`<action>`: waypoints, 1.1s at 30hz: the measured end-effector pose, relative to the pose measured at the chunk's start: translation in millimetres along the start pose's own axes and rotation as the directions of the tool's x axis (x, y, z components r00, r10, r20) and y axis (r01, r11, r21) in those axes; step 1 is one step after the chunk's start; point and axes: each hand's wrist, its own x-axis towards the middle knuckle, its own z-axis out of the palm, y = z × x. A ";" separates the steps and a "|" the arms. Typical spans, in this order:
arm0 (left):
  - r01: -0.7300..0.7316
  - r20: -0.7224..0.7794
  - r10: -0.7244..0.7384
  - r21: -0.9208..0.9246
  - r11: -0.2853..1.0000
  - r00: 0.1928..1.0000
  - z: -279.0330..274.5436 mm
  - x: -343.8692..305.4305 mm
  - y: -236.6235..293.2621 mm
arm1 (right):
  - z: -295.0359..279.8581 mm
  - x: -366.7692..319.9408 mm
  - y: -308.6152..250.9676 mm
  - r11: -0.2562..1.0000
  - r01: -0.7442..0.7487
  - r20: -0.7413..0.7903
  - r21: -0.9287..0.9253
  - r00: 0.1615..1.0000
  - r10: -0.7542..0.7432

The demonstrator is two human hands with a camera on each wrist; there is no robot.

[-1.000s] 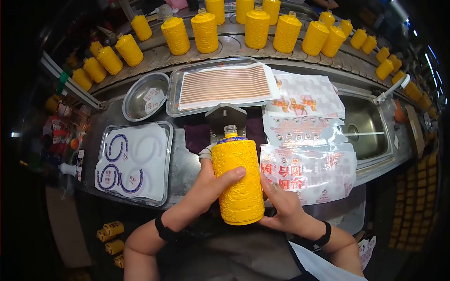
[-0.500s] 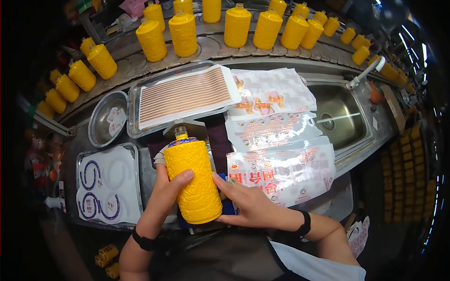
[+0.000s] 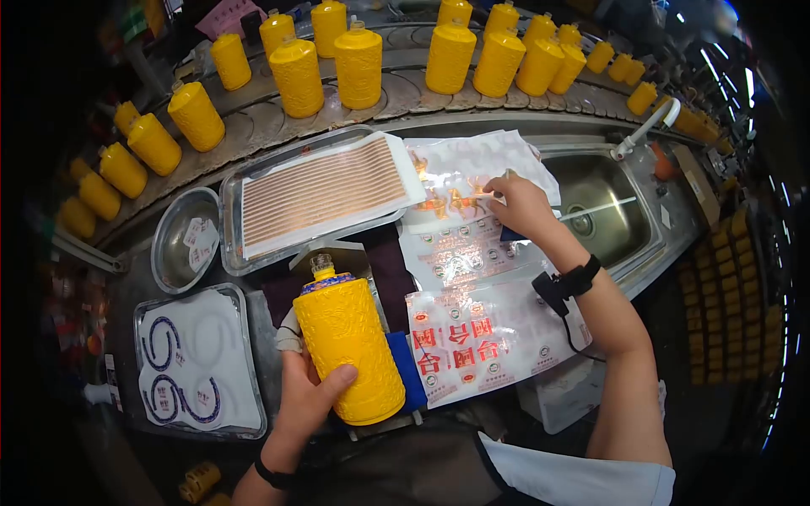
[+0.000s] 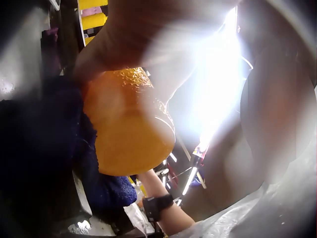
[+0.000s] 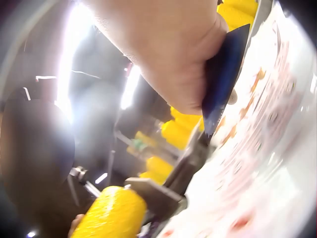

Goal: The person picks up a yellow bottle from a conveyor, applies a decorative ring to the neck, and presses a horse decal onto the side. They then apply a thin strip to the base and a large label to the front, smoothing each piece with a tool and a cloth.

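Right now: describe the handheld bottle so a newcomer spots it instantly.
From the curved conveyor across the top of the head view, come down past the striped sheet. Below, a yellow bottle tilts in the left grip. Unlike the bottles on the conveyor, it wears a blue-patterned band round its shoulder.

Yellow embossed bottle (image 3: 348, 350) | held, tilted | orange-figured decal sheet (image 3: 472, 173) | lying flat | dark blue flat piece (image 5: 227, 74) | held

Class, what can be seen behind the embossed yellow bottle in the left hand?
Behind the bottle, a grey metal plate and dark purple cloth show; whatever lies directly behind its body is hidden.
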 end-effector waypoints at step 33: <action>0.129 -0.007 -0.129 -0.065 0.990 0.992 -11.6 4.3 -8.0 | 28.6 151.9 68.9 0.991 0.127 0.162 -0.033 0.979 -0.120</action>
